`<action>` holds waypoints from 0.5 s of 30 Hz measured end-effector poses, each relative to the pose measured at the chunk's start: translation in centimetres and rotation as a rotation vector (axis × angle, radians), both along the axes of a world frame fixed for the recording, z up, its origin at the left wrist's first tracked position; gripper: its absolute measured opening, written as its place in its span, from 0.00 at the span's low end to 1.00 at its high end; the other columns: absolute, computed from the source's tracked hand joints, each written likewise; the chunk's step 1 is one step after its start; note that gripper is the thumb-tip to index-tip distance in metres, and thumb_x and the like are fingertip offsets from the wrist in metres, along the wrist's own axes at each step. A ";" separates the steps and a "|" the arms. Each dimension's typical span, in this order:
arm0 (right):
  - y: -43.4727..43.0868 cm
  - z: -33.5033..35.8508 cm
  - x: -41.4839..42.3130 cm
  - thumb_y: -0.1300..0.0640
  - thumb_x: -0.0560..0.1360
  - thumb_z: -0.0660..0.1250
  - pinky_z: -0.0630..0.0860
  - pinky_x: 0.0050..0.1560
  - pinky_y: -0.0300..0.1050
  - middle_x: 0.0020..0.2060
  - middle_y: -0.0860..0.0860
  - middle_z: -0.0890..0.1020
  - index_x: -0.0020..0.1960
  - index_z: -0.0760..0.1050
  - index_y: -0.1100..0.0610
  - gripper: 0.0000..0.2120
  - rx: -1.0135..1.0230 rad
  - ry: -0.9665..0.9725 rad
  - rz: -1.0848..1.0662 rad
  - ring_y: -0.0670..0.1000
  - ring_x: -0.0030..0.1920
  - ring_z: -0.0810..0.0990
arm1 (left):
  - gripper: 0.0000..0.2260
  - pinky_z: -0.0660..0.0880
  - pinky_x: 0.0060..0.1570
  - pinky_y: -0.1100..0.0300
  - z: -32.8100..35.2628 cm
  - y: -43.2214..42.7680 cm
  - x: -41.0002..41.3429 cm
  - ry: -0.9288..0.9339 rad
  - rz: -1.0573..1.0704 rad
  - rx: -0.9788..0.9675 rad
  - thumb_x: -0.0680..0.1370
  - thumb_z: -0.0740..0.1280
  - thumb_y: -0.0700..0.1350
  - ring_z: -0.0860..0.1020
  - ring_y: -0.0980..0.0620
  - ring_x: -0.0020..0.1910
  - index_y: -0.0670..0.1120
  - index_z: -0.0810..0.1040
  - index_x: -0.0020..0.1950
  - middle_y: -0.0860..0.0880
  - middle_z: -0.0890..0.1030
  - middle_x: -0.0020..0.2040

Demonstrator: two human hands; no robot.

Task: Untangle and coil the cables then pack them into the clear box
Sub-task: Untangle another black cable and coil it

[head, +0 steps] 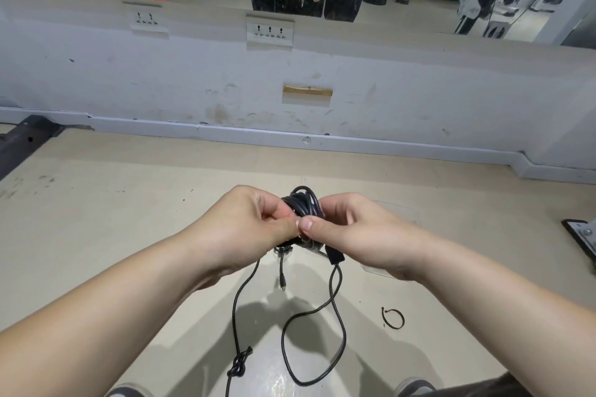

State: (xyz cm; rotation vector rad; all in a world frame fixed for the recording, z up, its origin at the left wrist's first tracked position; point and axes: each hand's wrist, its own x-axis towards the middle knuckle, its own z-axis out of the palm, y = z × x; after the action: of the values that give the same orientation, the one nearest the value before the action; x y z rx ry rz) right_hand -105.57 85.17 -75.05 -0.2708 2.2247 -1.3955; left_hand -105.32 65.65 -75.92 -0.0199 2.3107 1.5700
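A bundle of coiled black cable (pixel 303 205) is held up above the floor between both hands. My left hand (pixel 248 222) pinches it from the left and my right hand (pixel 348 229) grips it from the right, thumbs meeting in front. Loose black strands hang down: one on the left ends in a knot (pixel 240 362), a short one ends in a small plug (pixel 283 284), and a third runs through a black block (pixel 334 256) into a loop (pixel 316 345) on the floor. The clear box (pixel 396 213) lies on the floor behind my right hand, mostly hidden.
A small black ring (pixel 393 318) lies on the beige floor at the right. A white wall with sockets (pixel 270 31) and a mirror above it stands ahead. Dark metal frames sit at the far left (pixel 19 142) and far right (pixel 580 235). My shoes show at the bottom edge.
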 end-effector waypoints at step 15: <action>0.2 -1.2 -0.8 0.56 0.81 0.69 0.70 0.36 0.30 0.32 0.41 0.81 0.40 0.84 0.50 0.12 -0.165 -0.014 -0.128 0.39 0.32 0.77 | 0.08 0.64 0.26 0.70 -1.2 1.4 1.4 0.413 -0.051 -0.302 0.82 0.65 0.47 0.71 0.61 0.26 0.52 0.76 0.43 0.61 0.73 0.28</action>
State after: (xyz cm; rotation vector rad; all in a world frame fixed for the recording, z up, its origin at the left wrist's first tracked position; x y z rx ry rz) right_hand -106.38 85.36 -76.29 -0.1766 2.1503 -1.6477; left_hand -103.89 67.07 -77.09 0.3152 2.8212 1.2795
